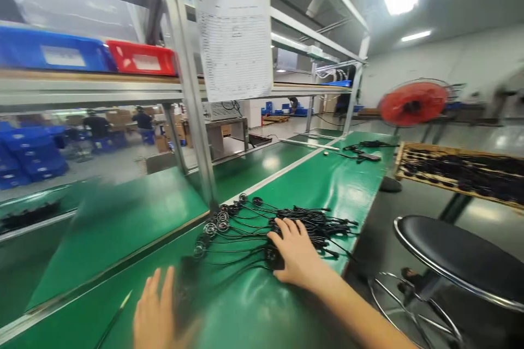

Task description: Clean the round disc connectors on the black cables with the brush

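Note:
My right hand [298, 255] lies over a heap of black cables [315, 223] on the green bench, its fingers spread. A black round end piece [272, 255] sits between its thumb and forefinger; whether they press on it I cannot tell. From the heap, thin leads run left to several round parts with ring-shaped, silvery faces [210, 228]. My left hand [155, 311] is nearer the front edge of the view, fingers stretched out and smeared by motion. Beside its fingertips is a dark blurred shape [187, 281] that I cannot make out.
A cable with a pale tip [126, 300] lies at front left. A metal post [196, 98] and hanging paper sheet [235, 38] stand beyond the bench. More black cables [364, 151] lie farther along. At right are a stool [462, 256], a loaded tray [462, 169] and a red fan [413, 103].

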{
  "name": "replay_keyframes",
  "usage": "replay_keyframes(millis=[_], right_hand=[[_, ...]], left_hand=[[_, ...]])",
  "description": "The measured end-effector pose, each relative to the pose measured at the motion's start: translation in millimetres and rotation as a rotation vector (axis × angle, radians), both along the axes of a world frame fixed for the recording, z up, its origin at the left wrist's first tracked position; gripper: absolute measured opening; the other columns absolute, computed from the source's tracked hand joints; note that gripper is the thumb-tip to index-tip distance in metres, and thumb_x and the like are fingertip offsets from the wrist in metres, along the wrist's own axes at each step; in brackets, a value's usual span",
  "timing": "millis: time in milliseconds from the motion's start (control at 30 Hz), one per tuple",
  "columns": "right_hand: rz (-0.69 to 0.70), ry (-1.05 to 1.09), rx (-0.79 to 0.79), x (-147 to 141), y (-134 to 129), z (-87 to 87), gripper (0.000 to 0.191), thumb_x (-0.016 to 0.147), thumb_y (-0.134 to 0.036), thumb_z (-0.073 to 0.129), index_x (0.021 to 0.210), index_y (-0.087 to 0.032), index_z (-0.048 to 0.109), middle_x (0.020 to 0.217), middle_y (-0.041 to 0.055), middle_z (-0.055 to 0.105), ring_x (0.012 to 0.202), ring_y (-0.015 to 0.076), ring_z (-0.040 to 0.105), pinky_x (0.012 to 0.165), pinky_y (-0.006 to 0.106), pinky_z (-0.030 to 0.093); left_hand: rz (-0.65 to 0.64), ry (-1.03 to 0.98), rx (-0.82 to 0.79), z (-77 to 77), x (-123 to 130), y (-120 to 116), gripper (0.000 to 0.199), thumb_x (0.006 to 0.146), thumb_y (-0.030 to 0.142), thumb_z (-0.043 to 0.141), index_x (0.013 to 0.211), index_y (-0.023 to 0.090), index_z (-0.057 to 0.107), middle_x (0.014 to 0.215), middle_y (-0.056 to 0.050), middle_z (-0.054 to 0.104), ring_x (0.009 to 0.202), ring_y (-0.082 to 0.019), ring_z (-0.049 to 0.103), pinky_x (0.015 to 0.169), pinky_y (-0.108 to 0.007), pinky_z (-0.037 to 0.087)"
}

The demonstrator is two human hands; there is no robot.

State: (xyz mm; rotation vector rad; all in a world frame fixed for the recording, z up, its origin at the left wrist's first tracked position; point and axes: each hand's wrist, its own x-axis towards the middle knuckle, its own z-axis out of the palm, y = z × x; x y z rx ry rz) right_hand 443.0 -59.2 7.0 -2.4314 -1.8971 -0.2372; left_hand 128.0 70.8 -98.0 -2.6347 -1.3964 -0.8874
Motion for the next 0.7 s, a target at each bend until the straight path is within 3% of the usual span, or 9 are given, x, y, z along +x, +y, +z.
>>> replay_keyframes(millis=[33,100,233,433,567,700], right_hand=[[-0.007,0.017,-0.006,11.0,2.8,-0.3,0.091,0.055,-0.045,0.085,0.135,-0.018,0.051,0.153,0.0241,0.028,0.139,0.0476,0.021,0.108,0.065,0.017],[-0.028,0.06,-0.039,31.3,6.7,-2.0,0.096,0.055,-0.047,0.082,0.14,-0.018,0.047,0.154,0.0238,0.026,0.141,0.0488,0.017,0.107,0.067,0.018],[-0.063,0.108,-0.071,58.9,4.9,-4.9,0.079,0.062,-0.043,0.074,0.133,-0.018,0.051,0.147,0.0183,0.041,0.142,0.0437,0.019,0.104,0.06,0.031],[-0.154,0.098,-0.048,102.5,0.4,-11.7,0.064,0.066,-0.034,0.07,0.126,-0.022,0.053,0.146,0.0146,0.043,0.137,0.0432,0.031,0.098,0.058,0.037],[-0.24,0.058,-0.044,161.5,1.5,-16.7,0.064,0.07,-0.035,0.068,0.131,-0.023,0.051,0.147,0.0128,0.043,0.136,0.0443,0.033,0.096,0.059,0.04],[-0.31,0.009,-0.038,234.0,-1.4,-18.5,0.063,0.076,-0.041,0.065,0.135,-0.025,0.048,0.149,0.009,0.042,0.137,0.0417,0.034,0.098,0.057,0.04]], left_hand=[[0.003,-0.005,-0.059,2.3,8.2,8.3,0.102,0.075,0.05,0.063,0.154,0.015,0.008,0.156,-0.025,0.021,0.143,-0.048,0.023,0.109,-0.065,0.033],[-0.053,-0.025,-0.187,9.0,26.4,20.8,0.098,0.078,0.048,0.062,0.153,0.013,0.011,0.157,-0.023,0.022,0.145,-0.044,0.022,0.113,-0.062,0.03],[-0.225,-0.123,-0.334,22.7,66.0,24.7,0.09,0.082,0.04,0.061,0.154,0.023,0.01,0.161,-0.016,0.016,0.148,-0.036,0.02,0.117,-0.058,0.028],[-0.327,-0.174,-0.402,32.5,127.9,26.3,0.082,0.083,0.032,0.062,0.152,0.026,0.017,0.162,-0.014,0.008,0.147,-0.035,0.024,0.116,-0.055,0.032],[-0.43,-0.169,-0.375,34.4,183.8,40.9,0.083,0.082,0.033,0.064,0.152,0.021,0.02,0.161,-0.017,0.012,0.147,-0.036,0.022,0.118,-0.053,0.029],[-0.506,-0.164,-0.349,37.4,257.5,56.1,0.089,0.08,0.036,0.07,0.152,0.017,0.021,0.159,-0.021,0.016,0.147,-0.038,0.021,0.119,-0.051,0.027]])
